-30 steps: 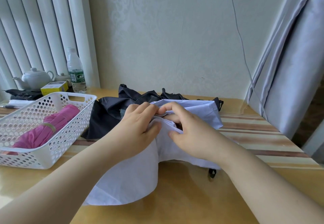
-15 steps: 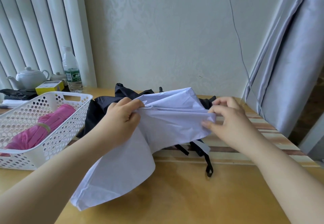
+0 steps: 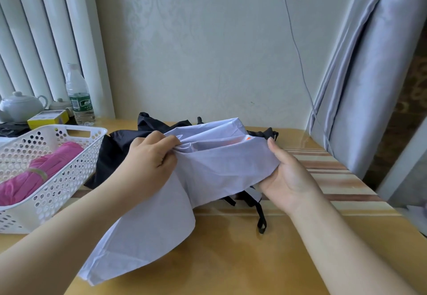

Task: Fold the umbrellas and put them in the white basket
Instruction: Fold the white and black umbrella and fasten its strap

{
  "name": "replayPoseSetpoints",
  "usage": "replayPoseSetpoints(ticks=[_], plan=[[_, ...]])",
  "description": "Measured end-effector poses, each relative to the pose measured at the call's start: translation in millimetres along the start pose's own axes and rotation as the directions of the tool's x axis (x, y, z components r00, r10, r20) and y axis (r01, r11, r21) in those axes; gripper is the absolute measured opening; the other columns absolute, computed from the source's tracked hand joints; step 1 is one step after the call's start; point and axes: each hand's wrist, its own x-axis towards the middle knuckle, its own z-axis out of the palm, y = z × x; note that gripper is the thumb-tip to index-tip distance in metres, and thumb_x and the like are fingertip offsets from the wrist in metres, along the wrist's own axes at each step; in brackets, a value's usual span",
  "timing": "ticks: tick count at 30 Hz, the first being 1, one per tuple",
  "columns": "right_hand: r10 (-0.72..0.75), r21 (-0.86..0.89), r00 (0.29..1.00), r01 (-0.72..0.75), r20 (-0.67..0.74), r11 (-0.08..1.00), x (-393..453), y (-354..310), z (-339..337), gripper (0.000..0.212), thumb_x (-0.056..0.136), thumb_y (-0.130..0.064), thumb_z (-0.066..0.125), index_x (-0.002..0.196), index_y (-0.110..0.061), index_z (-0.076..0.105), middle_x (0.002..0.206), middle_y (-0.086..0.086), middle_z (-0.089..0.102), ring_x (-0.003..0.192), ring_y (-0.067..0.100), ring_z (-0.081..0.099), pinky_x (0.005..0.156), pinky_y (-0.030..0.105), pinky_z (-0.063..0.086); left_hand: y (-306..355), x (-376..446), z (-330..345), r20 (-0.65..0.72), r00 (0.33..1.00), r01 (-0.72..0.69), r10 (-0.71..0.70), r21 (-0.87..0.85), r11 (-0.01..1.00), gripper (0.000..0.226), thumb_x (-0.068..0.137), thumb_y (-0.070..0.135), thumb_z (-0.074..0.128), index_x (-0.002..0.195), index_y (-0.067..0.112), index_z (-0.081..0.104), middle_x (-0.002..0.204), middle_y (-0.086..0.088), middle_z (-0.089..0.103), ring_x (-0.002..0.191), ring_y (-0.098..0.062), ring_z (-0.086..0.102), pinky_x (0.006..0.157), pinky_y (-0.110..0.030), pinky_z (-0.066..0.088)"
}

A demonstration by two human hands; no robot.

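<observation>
Lilac umbrella (image 3: 221, 163) beside basket (image 3: 57, 154): my left hand (image 3: 147, 163) pinches pleats, right hand (image 3: 284, 179) cups its end; I should keep folds taut.

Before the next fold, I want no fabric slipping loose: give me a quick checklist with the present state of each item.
1. Left hand pinches the lavender umbrella canopy: ok.
2. Right hand supports its other end from below: ok.
3. Canopy gathered into neat pleats: not ok, a loose panel hangs onto the table.
4. Black closure strap within reach: ok, it dangles below the bundle.
5. White basket has room beside the pink umbrella: ok.
6. Ribs fully collapsed: cannot tell.
</observation>
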Motion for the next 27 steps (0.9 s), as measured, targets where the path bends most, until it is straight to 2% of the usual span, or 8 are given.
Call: replayPoseSetpoints(ticks=[3, 6, 9, 11, 15, 19, 23, 27], plan=[[-0.094, 0.121, 0.992, 0.104, -0.084, 0.987, 5, -5, -1, 0.008, 0.095, -0.015, 0.053, 0.094, -0.021, 0.059, 0.083, -0.001, 0.069, 0.075, 0.015, 0.067, 0.068, 0.028, 0.053, 0, -1, 4, -0.006, 1.000, -0.008, 0.008, 0.015, 1.000, 0.046, 0.081, 0.036, 0.023, 0.100, 0.017, 0.061, 0.089, -0.011, 0.056, 0.078, -0.033, 0.046, 0.079, -0.024, 0.017], [0.024, 0.072, 0.996, -0.018, -0.082, 0.997, 5, -1, -4, 0.026, 0.088, -0.016, 0.062, 0.114, -0.018, 0.063, 0.103, 0.005, 0.071, 0.087, 0.022, 0.066, 0.080, 0.035, 0.052, 2, 1, 6, -0.006, 0.999, -0.047, 0.047, 0.025, 0.999, 0.025, 0.084, 0.031, 0.027, 0.097, 0.029, 0.048, 0.085, -0.007, 0.054, 0.072, -0.032, 0.046, 0.077, -0.035, 0.027], [0.051, 0.067, 0.999, -0.050, -0.009, 0.997, -1, 3, -2, 0.026, 0.075, -0.018, 0.068, 0.101, -0.021, 0.068, 0.101, 0.006, 0.072, 0.084, 0.021, 0.067, 0.079, 0.034, 0.053, 4, 2, 9, 0.000, 0.997, -0.081, 0.081, 0.047, 0.996, 0.025, 0.084, 0.026, 0.031, 0.098, 0.025, 0.051, 0.081, -0.006, 0.054, 0.067, -0.030, 0.046, 0.073, -0.037, 0.030], [-0.084, 0.175, 0.996, 0.090, -0.041, 0.980, -2, -3, 0, 0.020, 0.083, -0.013, 0.062, 0.102, -0.018, 0.063, 0.093, 0.004, 0.072, 0.078, 0.017, 0.068, 0.072, 0.031, 0.055, 5, 1, 8, -0.008, 0.997, -0.074, 0.075, 0.045, 0.996, 0.033, 0.084, 0.026, 0.030, 0.095, 0.015, 0.059, 0.080, -0.006, 0.052, 0.066, -0.031, 0.046, 0.073, -0.037, 0.030], [-0.280, 0.385, 0.895, 0.409, -0.347, 0.828, 1, -25, -6, 0.021, 0.094, 0.006, 0.049, 0.096, -0.014, 0.057, 0.062, 0.001, 0.069, 0.062, 0.011, 0.070, 0.064, 0.023, 0.059, 9, 0, 7, -0.027, 0.995, -0.098, 0.098, 0.028, 0.995, 0.030, 0.085, 0.027, 0.031, 0.097, 0.017, 0.056, 0.082, -0.007, 0.054, 0.068, -0.029, 0.043, 0.075, -0.037, 0.030], [-0.186, 0.379, 0.925, 0.312, -0.332, 0.871, -2, -24, -11, 0.002, 0.093, -0.008, 0.059, 0.091, -0.009, 0.061, 0.070, 0.004, 0.072, 0.072, 0.015, 0.072, 0.076, 0.028, 0.059, 10, 2, 9, -0.043, 0.993, -0.106, 0.110, 0.076, 0.991, 0.033, 0.083, 0.024, 0.032, 0.092, 0.010, 0.061, 0.079, -0.008, 0.054, 0.063, -0.029, 0.045, 0.072, -0.038, 0.033], [0.006, 0.153, 0.988, 0.018, -0.155, 0.988, -9, -27, -16, 0.027, 0.079, -0.021, 0.068, 0.103, -0.008, 0.063, 0.095, 0.010, 0.072, 0.087, 0.022, 0.071, 0.085, 0.037, 0.056, 3, 2, 7, -0.033, 0.995, -0.087, 0.090, 0.094, 0.992, 0.040, 0.084, 0.026, 0.030, 0.089, 0.005, 0.063, 0.079, -0.009, 0.053, 0.064, -0.032, 0.049, 0.073, -0.037, 0.031], [-0.053, 0.193, 0.984, 0.085, -0.168, 0.978, -7, -28, -15, 0.013, 0.092, -0.003, 0.053, 0.093, -0.012, 0.062, 0.081, 0.005, 0.070, 0.068, 0.016, 0.071, 0.063, 0.027, 0.059, 8, 2, 9, -0.024, 0.993, -0.113, 0.116, 0.115, 0.987, 0.038, 0.084, 0.026, 0.031, 0.090, 0.006, 0.063, 0.081, -0.009, 0.054, 0.064, -0.032, 0.049, 0.073, -0.036, 0.031]])
